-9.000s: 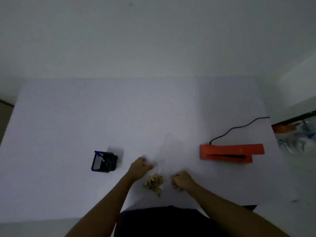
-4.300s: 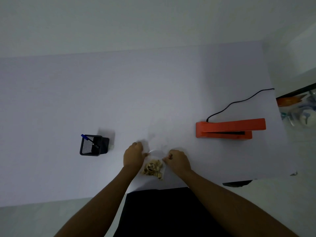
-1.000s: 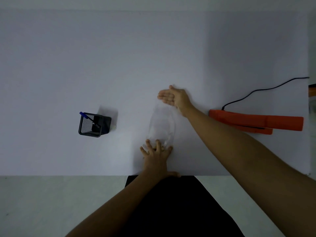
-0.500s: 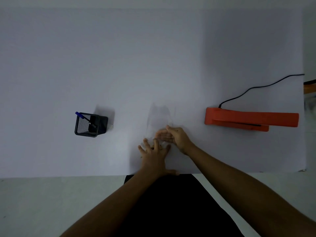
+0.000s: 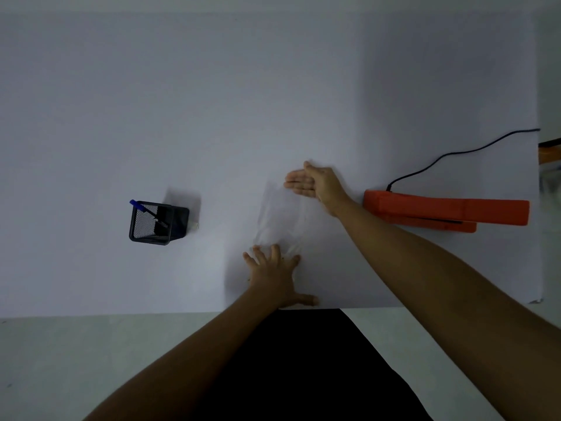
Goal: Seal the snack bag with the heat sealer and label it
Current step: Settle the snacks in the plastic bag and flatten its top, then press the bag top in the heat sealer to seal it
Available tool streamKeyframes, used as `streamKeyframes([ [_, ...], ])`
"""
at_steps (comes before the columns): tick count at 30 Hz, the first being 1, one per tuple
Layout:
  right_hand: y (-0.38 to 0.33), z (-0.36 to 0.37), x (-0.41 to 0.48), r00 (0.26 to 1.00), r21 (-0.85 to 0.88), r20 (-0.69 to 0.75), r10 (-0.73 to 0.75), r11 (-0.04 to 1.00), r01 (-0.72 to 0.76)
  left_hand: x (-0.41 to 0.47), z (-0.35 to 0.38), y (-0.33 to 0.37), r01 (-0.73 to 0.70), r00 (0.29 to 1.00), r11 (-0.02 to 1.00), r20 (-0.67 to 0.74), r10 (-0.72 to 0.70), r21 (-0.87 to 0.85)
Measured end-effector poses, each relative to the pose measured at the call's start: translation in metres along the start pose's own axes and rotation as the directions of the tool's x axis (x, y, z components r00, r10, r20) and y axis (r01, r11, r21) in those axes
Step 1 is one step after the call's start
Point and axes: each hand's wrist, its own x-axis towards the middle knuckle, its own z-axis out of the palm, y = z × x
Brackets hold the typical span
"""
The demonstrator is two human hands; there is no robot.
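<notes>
The left hand [image 5: 273,276] lies flat with its fingers [image 5: 274,252] spread, pressing down the near end of a clear, almost see-through plastic snack bag [image 5: 279,214] on the pale desk [image 5: 212,117]. The right hand [image 5: 315,183] rests on its edge at the bag's far end, fingers [image 5: 296,182] straight and together, gripping nothing. The bag lies lengthways between the two hands. Just right of the right wrist sits a long orange heat sealer [image 5: 446,211] with a black cord [image 5: 455,153]. Well to the left stands a black mesh pen holder [image 5: 156,218] containing a blue pen [image 5: 142,208].
</notes>
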Motion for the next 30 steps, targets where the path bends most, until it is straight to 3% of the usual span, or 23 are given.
streamKeyframes([
  [3, 0.004, -0.001, 0.001, 1.000, 0.008, -0.006, -0.013, 1.000, 0.013, 0.016, -0.025, -0.008, 0.077, 0.997, 0.980, 0.027, -0.073, -0.183],
  [5, 0.004, -0.001, 0.002, 1.000, -0.006, -0.003, -0.018, 1.000, 0.018, 0.030, -0.042, -0.018, 0.116, 0.976, 0.930, -0.133, -0.171, -0.348],
  [8, 0.005, -0.002, 0.004, 1.000, -0.015, -0.003, -0.015, 1.000, 0.015, 0.048, -0.058, -0.032, 0.097, 0.866, 0.831, -0.365, -0.341, -0.547],
  [12, 0.005, -0.003, 0.005, 1.000, -0.016, -0.002, -0.016, 1.000, 0.016, 0.064, -0.075, -0.034, 0.099, 0.866, 0.628, -0.244, -0.437, -0.772],
  [22, 0.001, -0.001, 0.002, 1.000, -0.008, -0.001, -0.028, 1.000, 0.028, 0.081, -0.084, -0.044, 0.180, 0.818, 0.435, -0.111, -0.564, -0.882],
  [30, 0.002, -0.003, 0.000, 0.999, 0.014, -0.017, -0.043, 0.999, 0.043, 0.081, -0.082, -0.051, 0.050, 0.892, 0.508, -0.190, -0.409, -0.860],
])
